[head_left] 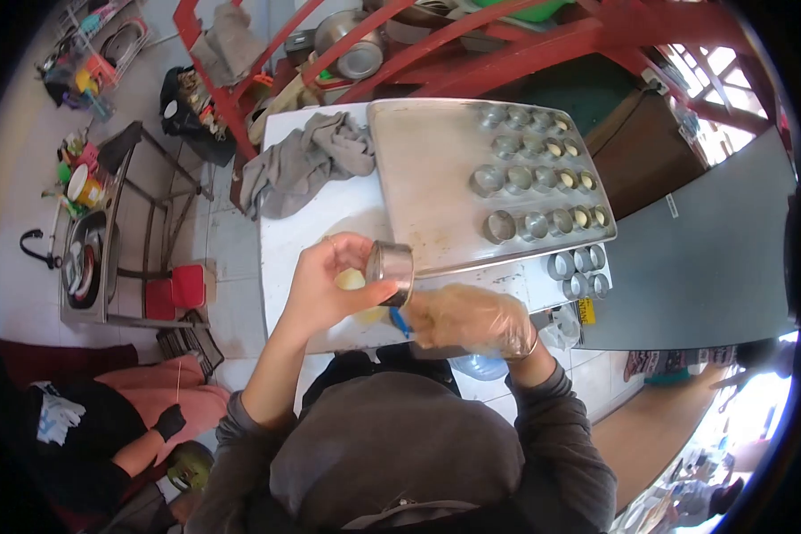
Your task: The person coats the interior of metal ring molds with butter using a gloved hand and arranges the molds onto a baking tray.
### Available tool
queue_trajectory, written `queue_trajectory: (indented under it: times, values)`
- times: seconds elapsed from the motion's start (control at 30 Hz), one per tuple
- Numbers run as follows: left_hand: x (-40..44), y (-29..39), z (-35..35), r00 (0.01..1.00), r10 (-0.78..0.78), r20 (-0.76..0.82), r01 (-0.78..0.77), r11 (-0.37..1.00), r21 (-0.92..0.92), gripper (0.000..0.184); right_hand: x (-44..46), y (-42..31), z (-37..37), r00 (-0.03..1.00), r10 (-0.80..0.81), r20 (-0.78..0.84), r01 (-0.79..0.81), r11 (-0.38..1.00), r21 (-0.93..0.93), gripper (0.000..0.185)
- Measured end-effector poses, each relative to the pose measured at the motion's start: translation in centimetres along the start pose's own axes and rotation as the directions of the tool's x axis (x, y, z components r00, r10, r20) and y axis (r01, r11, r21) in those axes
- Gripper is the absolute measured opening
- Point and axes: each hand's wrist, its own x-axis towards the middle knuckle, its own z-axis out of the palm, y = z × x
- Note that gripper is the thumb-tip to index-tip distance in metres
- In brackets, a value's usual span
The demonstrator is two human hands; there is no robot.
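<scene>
My bare left hand (329, 278) is closed around a round metal ring mould (390, 274), tilted on its side above the front of the white table (285, 245). My right hand (472, 319), in a clear plastic glove, is beside the mould with its fingers bent together; what they hold, if anything, is hidden. A small blue object (400, 321) shows at its fingertips, too covered to name. Something pale yellow (351, 280) is partly hidden behind my left hand. Rows of metal ring moulds (518, 180) stand on the large baking tray (427, 178); several hold pale contents.
A crumpled grey cloth (316, 160) lies left of the tray. More ring moulds (576, 271) stand at the table's right corner. A red frame (472, 71) rises behind, and a grey panel (685, 258) is at right. Another person's dark-gloved hand (169, 421) is at lower left.
</scene>
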Motion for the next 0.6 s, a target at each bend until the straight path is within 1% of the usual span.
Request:
queue_trajectory:
  times: [0.03, 0.07, 0.13, 0.17, 0.2, 0.23, 0.27, 0.3, 0.33, 0.4, 0.43, 0.53, 0.57, 0.6]
  values:
    - [0.3, -0.4, 0.4, 0.999, 0.0, 0.036, -0.001, 1.0, 0.028, 0.042, -0.5, 1.1, -0.2, 0.996, -0.079, 0.05, 0.076, 0.995, 0.063, 0.038]
    - [0.6, -0.8, 1.0, 0.997, -0.002, 0.072, -0.002, 0.998, 0.056, 0.044, -1.1, 1.2, -0.8, 0.996, -0.08, 0.049, 0.073, 0.989, 0.128, 0.039]
    - [1.2, -1.2, 2.3, 0.995, -0.027, 0.099, 0.025, 0.999, 0.028, 0.046, -2.2, 0.7, -2.5, 0.995, -0.087, 0.052, 0.071, 0.964, 0.257, 0.042]
    - [1.5, -1.2, 2.8, 0.994, -0.037, 0.106, 0.035, 0.999, 0.018, 0.046, -2.8, 2.1, -2.9, 0.992, -0.127, -0.022, 0.126, 0.921, 0.369, 0.045]
    - [1.9, -1.1, 3.4, 0.993, -0.046, 0.111, 0.045, 0.999, 0.007, 0.047, -3.1, 2.9, -3.0, 0.979, -0.152, -0.132, 0.199, 0.834, 0.515, 0.046]
    - [2.3, -0.4, 4.6, 0.998, -0.066, 0.023, 0.067, 0.996, -0.052, 0.042, -3.6, 3.7, -3.1, 0.957, -0.159, -0.243, 0.28, 0.72, 0.635, 0.047]
    - [2.7, -0.5, 5.1, 0.997, -0.067, 0.025, 0.068, 0.997, -0.039, 0.042, -3.9, 4.6, -3.3, 0.926, -0.146, -0.349, 0.365, 0.582, 0.726, 0.048]
    - [3.2, -0.6, 5.4, 0.997, -0.067, 0.025, 0.067, 0.997, -0.025, 0.043, -3.4, 5.7, -3.6, 0.954, -0.093, -0.286, 0.264, 0.714, 0.648, 0.046]
    - [3.8, -0.7, 5.8, 0.997, -0.067, 0.024, 0.067, 0.998, -0.011, 0.043, -3.5, 6.1, -3.8, 0.974, -0.038, -0.223, 0.164, 0.798, 0.579, 0.044]
    - [4.9, -1.1, 6.9, 0.992, -0.087, 0.089, 0.082, 0.995, 0.056, 0.044, -3.8, 6.6, -4.0, 0.989, 0.096, -0.108, -0.044, 0.912, 0.408, 0.041]
    - [5.6, -1.3, 7.4, 0.988, -0.096, 0.118, 0.086, 0.992, 0.089, 0.044, -4.0, 6.1, -4.9, 0.997, 0.056, -0.046, -0.047, 0.982, 0.184, 0.033]
    - [8.2, -1.6, 9.3, 0.984, -0.1, 0.144, 0.084, 0.99, 0.111, 0.047, -5.1, 10.4, -5.5, 0.99, -0.116, 0.08, 0.083, 0.941, 0.328, 0.029]
    - [9.6, -2.0, 9.4, 0.99, -0.079, 0.12, 0.056, 0.982, 0.182, 0.047, -5.7, 11.4, -5.7, 0.988, -0.14, -0.058, 0.151, 0.909, 0.388, 0.037]
    - [11.6, -2.7, 9.2, 0.994, -0.058, 0.094, 0.032, 0.967, 0.253, 0.048, -6.7, 12.1, -6.0, 0.982, -0.067, -0.178, 0.146, 0.866, 0.478, 0.042]
